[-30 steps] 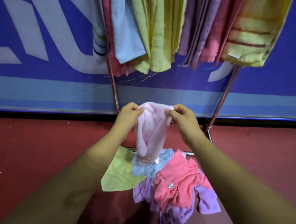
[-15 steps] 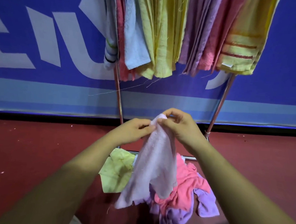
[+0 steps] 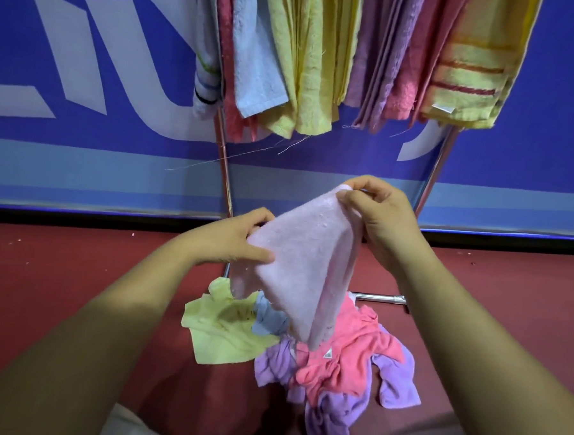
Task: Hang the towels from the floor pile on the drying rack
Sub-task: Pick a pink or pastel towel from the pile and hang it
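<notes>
- Flooring is a dark red surface (image 3: 59, 288), lightly speckled with pale debris. It meets a blue banner wall (image 3: 87, 73) with large white lettering and a paler band along its base.
- Drying rack (image 3: 223, 167): chrome legs stand just before the wall, and one foot bar lies on the floor behind the pile. The top rail is out of view. Hung towels (image 3: 307, 52) crowd it edge to edge in white, rose, blue, yellow, lilac and striped yellow.
- Change noted: a second ago the pale pink towel (image 3: 303, 268) hung bunched between two hands held close together. Half a second ago both hands met at one corner. It is now spread into a flat sheet, with the hands drawn apart.
- Left hand (image 3: 231, 237): it pinches the towel's lower left edge, thumb on the front face and fingers behind.
- Right hand (image 3: 382, 215): held higher, it pinches the top corner between thumb and fingertips.
- Location of the towel: it is held in the air between pile and rack, below the hung row. Its lower tip hangs over the pile, and contact there cannot be confirmed.
- Assessment: the towel appears opened and ready to lift. Hanging has not yet been done, and a free gap on the rail cannot be seen.
- Floor pile (image 3: 331, 359) outstanding: yellow towel (image 3: 226, 334), light blue towel (image 3: 267, 319), coral towel (image 3: 345, 353) and purple towels (image 3: 393, 379), crumpled and overlapping.
</notes>
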`<state>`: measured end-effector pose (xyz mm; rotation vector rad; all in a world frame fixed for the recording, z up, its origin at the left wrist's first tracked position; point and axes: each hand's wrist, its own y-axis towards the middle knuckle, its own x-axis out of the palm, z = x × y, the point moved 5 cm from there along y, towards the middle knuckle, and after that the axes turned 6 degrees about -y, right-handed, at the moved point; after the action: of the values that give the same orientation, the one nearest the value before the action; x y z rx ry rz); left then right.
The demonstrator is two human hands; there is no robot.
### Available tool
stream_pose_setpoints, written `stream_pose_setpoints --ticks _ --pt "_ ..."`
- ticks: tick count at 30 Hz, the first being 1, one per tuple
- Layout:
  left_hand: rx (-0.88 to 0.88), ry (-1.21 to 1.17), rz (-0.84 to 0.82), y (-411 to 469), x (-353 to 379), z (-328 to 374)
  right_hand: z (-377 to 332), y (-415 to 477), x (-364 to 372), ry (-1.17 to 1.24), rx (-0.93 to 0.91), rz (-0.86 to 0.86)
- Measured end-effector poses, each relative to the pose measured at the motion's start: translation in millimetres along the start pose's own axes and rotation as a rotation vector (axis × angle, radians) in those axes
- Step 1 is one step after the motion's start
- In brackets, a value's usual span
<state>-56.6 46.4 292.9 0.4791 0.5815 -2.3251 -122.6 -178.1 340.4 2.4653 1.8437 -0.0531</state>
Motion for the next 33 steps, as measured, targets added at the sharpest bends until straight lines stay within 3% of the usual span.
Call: stream_pose_setpoints --ticks 2,4,6,8,10,11,16,19,22,27,31,33 --pt "-0.056 0.329 0.063 -1 -12 -13 1 4 -6 0.016 0.008 0.048" --pt "-0.1 0.391 0.129 -3 -21 -20 6 7 -12 -0.036 0.015 0.098" --pt "-0.064 0.208 0.217 -5 -28 -18 12 9 -19 -0.175 0.04 0.143" --pt "0.039 -0.186 0.25 -9 -25 1 22 10 -22 -0.279 0.093 0.141" --pt "0.111 -0.547 0.2 -12 -15 21 31 9 -16 -0.305 0.135 0.046" --pt "0.134 -0.613 0.182 -13 -10 30 33 8 -8 -0.302 0.142 -0.027" --pt "0.183 -0.59 0.152 -11 3 46 26 -5 35 -0.194 0.08 -0.428" --pt "0.194 -0.51 0.153 -9 1 42 33 -11 51 -0.214 0.065 -0.526" --pt "0.154 -0.446 0.129 -9 -1 34 39 -10 55 -0.19 0.092 -0.478" --pt "0.105 -0.291 0.073 -11 -3 28 29 -9 51 -0.327 -0.03 -0.438" --pt "-0.048 0.135 0.063 -11 -10 4 22 5 26 -0.147 -0.012 -0.143" --pt "-0.068 0.054 0.121 -13 -14 -8 21 11 9 -0.048 -0.001 0.012"
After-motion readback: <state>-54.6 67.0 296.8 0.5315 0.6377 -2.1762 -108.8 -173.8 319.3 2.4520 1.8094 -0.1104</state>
